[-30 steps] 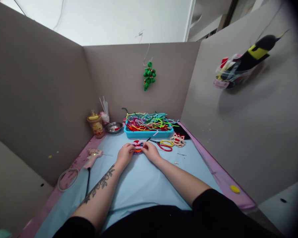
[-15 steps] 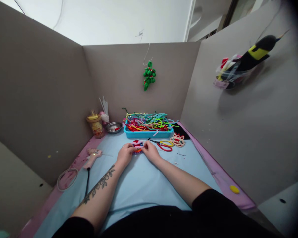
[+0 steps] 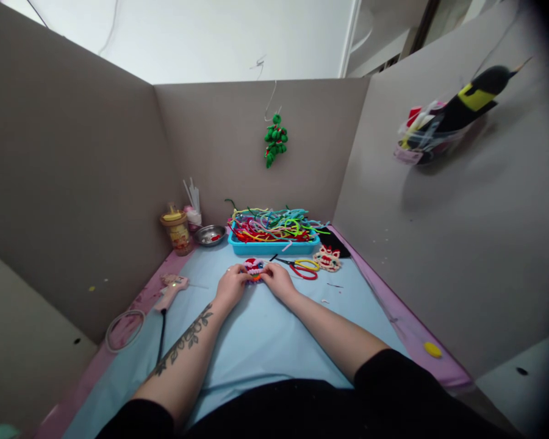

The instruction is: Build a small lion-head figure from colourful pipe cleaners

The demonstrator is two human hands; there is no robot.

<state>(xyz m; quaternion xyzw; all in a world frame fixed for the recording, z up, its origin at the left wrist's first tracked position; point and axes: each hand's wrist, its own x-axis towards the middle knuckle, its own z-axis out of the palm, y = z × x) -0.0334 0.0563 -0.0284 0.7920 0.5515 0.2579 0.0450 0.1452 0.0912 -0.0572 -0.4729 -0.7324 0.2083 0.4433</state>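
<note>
Between my two hands is a small pipe-cleaner craft piece in lilac, red, orange and blue, close above or on the blue cloth. My left hand pinches its left side, fingers closed. At the right side, the fingers of my right hand are closed on the same piece. Fingertips hide parts of its edges. Just right of my right hand lie scissors with red and yellow handles. A finished-looking cream and red pipe-cleaner piece rests beyond them.
A blue tray heaped with coloured pipe cleaners stands at the back. To the left are a pink glue gun with its cable, a metal bowl and a lidded cup. Grey partitions surround the table. A yellow oval lies right.
Both hands stay in nearly the same place, still on the craft piece. Its visible front looks slightly shifted between the fingers; nothing else has moved.
</note>
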